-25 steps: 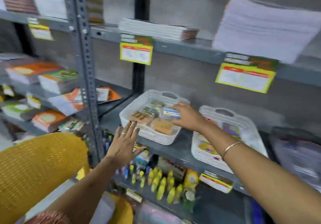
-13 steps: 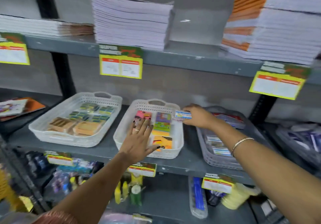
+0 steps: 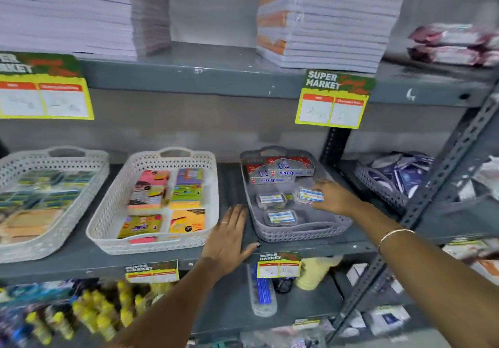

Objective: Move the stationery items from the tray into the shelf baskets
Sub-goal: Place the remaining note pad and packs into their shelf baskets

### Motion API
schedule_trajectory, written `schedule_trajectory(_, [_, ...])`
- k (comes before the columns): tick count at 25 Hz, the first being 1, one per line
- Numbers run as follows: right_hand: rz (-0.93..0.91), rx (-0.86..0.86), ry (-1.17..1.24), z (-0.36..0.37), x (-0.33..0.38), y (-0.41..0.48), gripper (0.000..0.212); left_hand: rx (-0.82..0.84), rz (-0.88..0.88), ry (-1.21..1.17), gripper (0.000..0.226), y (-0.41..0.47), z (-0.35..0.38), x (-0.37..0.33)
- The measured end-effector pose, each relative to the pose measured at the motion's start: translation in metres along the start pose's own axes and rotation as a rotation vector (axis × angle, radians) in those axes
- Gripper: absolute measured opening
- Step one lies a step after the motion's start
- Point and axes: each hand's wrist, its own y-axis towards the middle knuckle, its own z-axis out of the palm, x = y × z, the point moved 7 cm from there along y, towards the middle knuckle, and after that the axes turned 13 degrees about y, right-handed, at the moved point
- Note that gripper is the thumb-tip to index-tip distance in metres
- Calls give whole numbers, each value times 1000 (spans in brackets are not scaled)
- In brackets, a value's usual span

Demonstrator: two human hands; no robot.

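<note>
Stationery fills the shelf baskets in front of us, and one small clear box with a blue-and-white label (image 3: 311,196) is pinched in our right hand (image 3: 333,199), thumb and fingers closed around it, just above the floor of the grey basket (image 3: 302,233). Nearest us, our left hand (image 3: 228,238) lies flat on the grey shelf (image 3: 81,264), fingers spread wide and holding nothing, in the gap between the grey basket and the white basket (image 3: 108,223) to its left; its thumb points toward the grey basket's front corner. A thin bangle (image 3: 394,233) circles our right wrist. Inside the grey basket, two more labelled clear boxes (image 3: 280,217) lie near the front and middle, just beside the one we hold. Farther back in that basket sit red-and-silver packs (image 3: 278,171) against the rear wall. The white basket holds coloured sticky-note pads (image 3: 186,194) in rows. Another white basket (image 3: 16,250) stands at the far left. Above, a yellow price tag (image 3: 333,100) hangs from the upper shelf edge, and stacks of notebooks (image 3: 326,23) rest on top.
</note>
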Motion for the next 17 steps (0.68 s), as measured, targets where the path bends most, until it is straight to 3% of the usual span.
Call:
schedule_trajectory(4, [79,9,-16,4,-25,2,53,127,52,63,85,-3,39,-3])
schedule_trajectory(17, [-12,186,-159,40,-55,29,53,140,48,60,82,-1,42,-5])
